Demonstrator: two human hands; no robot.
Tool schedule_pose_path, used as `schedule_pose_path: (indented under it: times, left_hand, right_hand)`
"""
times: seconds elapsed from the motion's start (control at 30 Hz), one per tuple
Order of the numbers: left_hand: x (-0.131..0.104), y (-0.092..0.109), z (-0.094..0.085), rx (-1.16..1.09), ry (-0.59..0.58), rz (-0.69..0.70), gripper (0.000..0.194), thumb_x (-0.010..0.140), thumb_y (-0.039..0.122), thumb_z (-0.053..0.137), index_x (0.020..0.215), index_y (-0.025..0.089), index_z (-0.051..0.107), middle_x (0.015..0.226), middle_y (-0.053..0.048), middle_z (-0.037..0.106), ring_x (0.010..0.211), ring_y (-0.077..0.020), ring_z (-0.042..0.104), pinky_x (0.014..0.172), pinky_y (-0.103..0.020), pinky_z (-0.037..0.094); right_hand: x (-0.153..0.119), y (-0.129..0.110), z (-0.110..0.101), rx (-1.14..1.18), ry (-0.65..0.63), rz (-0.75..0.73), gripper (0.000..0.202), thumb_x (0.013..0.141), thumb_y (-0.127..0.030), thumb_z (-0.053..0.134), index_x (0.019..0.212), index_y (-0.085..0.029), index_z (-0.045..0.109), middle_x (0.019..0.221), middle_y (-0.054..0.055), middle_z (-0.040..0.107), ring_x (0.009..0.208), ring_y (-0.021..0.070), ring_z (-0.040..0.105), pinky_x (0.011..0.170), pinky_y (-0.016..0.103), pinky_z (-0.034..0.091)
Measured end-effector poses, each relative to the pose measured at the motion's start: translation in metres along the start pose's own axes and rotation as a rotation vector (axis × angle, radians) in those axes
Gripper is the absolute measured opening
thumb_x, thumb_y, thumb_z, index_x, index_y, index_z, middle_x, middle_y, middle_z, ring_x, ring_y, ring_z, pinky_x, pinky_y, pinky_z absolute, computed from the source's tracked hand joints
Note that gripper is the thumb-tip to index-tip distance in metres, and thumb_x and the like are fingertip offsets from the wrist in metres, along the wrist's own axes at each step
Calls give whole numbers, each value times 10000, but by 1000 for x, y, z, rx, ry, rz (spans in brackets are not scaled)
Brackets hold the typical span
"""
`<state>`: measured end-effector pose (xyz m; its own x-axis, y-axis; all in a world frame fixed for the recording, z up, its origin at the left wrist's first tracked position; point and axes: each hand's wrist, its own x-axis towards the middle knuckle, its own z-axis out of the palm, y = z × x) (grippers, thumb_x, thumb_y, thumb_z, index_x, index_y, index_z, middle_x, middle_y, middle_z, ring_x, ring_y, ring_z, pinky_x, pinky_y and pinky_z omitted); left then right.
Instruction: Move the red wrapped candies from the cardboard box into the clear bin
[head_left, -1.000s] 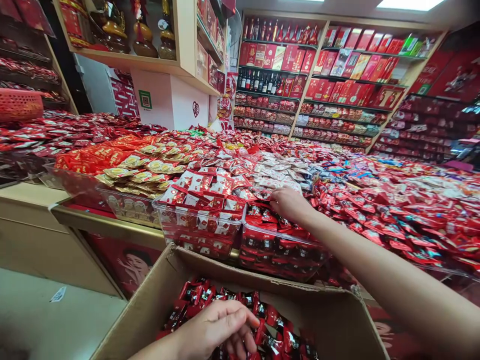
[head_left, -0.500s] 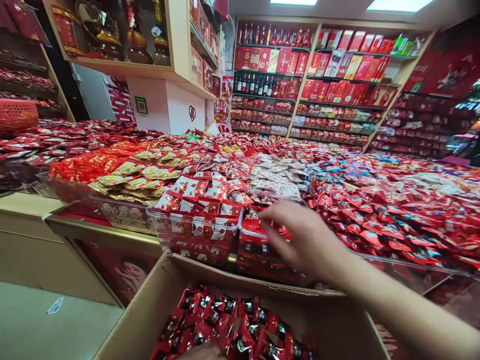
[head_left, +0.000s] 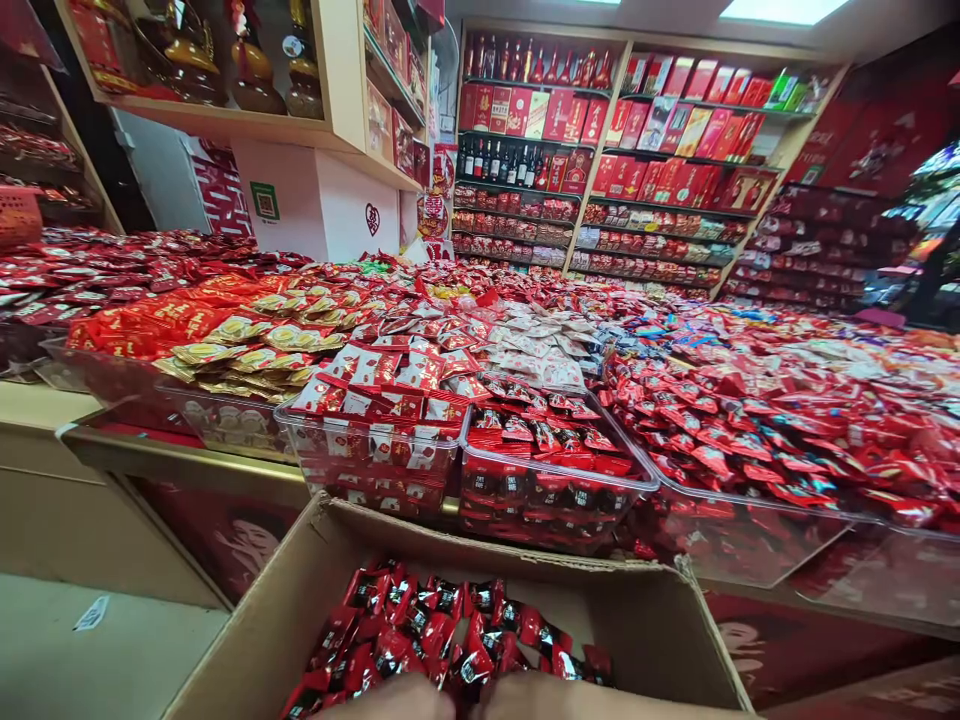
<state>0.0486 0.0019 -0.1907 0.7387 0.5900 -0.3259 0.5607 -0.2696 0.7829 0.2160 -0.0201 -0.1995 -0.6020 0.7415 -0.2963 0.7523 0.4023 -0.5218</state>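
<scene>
An open cardboard box stands at the bottom of the head view. Red and black wrapped candies lie inside it. My left hand and my right hand are both low in the box, side by side against the candies. Only the backs of the hands show at the lower edge, so the fingers and anything in them are hidden. Just beyond the box, a clear plastic bin holds matching red and black candies, laid in rows.
Left of that bin is another clear bin of red and white packets. Gold packets and a wide heap of red packets cover the counter. Shelves of bottles and red boxes line the back wall.
My right hand has come back from above the clear bin down into the box, beside my left hand. The bin's candies show fully now. The view has shifted slightly.
</scene>
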Motion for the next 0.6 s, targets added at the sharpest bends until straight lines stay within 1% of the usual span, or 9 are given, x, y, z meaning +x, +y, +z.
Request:
schedule_pose_path:
  times: [0.03,0.07,0.1,0.17,0.23,0.3,0.37,0.5,0.6]
  left_hand:
    - [0,6,-7,-22,37,4,155,588,199,557,479,190,446,426,66,326,429,-97,309,414,-218,243]
    - [-1,13,-14,-51,81,9,108,598,199,537,527,188,456,465,67,357,458,-98,327,426,-209,251]
    - [-1,20,-22,-86,127,13,68,616,193,512,575,184,459,510,64,389,494,-101,354,445,-203,268]
    - [-3,33,-35,-157,213,21,54,655,193,481,636,177,434,576,57,425,559,-104,396,498,-196,305]
    - [-5,45,-46,-307,289,21,124,689,246,496,657,175,400,587,56,438,557,-99,418,513,-199,329]
    - [-8,55,-52,-533,334,25,215,688,318,553,674,171,396,575,48,486,515,-97,448,495,-207,348]
    - [-10,60,-56,-725,361,41,268,668,351,610,692,159,425,566,29,548,497,-104,492,491,-214,365]
    - [-14,64,-57,-949,365,71,242,688,325,638,696,143,478,580,16,597,529,-107,547,510,-204,377]
    - [-16,64,-58,-1029,330,81,212,720,308,621,702,132,503,585,12,601,521,-92,542,505,-191,367]
  right_hand:
    - [-3,-4,-12,7,-16,28,22,589,-198,603,596,-211,619,483,-16,559,390,129,485,339,213,303]
    - [-6,-9,-24,41,-12,51,89,578,-245,626,657,-202,629,526,-12,573,417,129,491,345,209,304]
    - [-8,-13,-36,112,20,81,174,577,-291,638,721,-194,629,576,-8,584,455,129,500,362,205,313]
    - [-12,-19,-56,353,116,105,239,616,-330,626,799,-177,607,630,-10,583,518,119,504,414,194,339]
    - [-14,-24,-71,649,202,88,225,645,-324,624,786,-155,579,613,-21,563,527,98,489,455,187,354]
    - [-15,-27,-79,909,255,64,263,628,-345,653,762,-142,552,586,-30,549,501,84,480,465,191,366]
    - [-17,-30,-84,1074,283,45,330,588,-384,684,755,-138,540,581,-30,556,482,85,493,470,208,391]
    - [-22,-39,-92,1175,338,10,346,593,-415,676,722,-118,552,587,-14,565,480,88,523,469,217,416]
    - [-24,-43,-94,1212,357,8,344,618,-423,657,705,-110,543,578,-11,555,466,83,529,447,203,408]
